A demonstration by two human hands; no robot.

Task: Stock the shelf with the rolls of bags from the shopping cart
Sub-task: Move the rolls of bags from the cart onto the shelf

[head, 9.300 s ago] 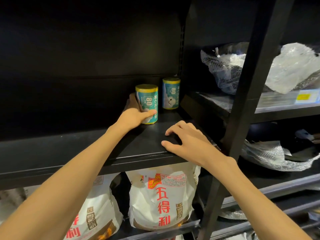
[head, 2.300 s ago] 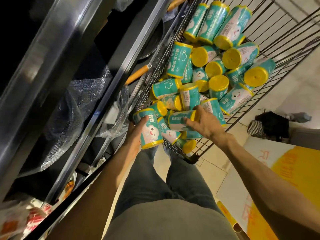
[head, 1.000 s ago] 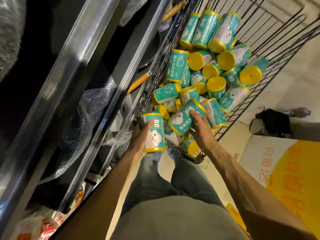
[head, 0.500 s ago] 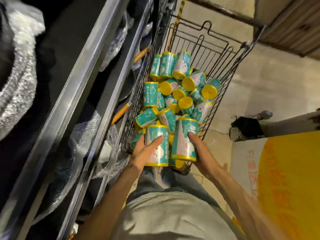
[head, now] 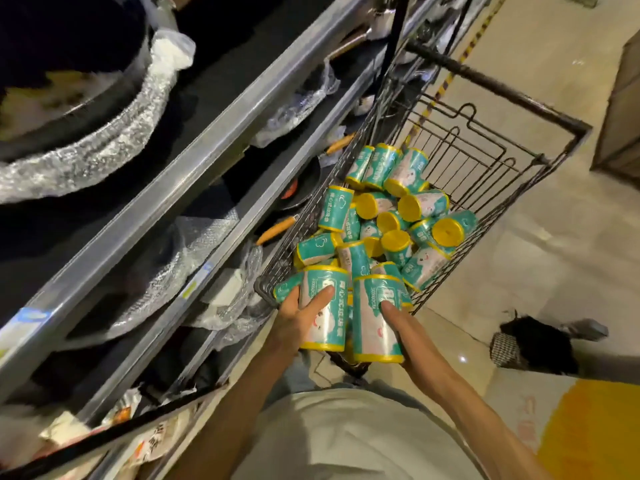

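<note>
The cart (head: 491, 168) stands hard against the shelf (head: 194, 157); its near corner sits just in front of my legs, and bare floor (head: 540, 258) opens on its far side. My left hand (head: 298, 323) and right hand (head: 408, 337) are side by side over that near corner, each with its fingers clamped round one roll. The left roll (head: 325, 306) and right roll (head: 374, 317) stand upright, nearly touching: teal-and-white labels with a cartoon figure, yellow ends, an "80" on the right one. Beyond them, inside the cart, the pile of rolls (head: 391, 216) lies jumbled, some showing their yellow ends. Compared with half a second ago, my view has tilted up, so more of the shelf rails and the cart's handle (head: 491, 84) show; both rolls sit in the same grip.
</note>
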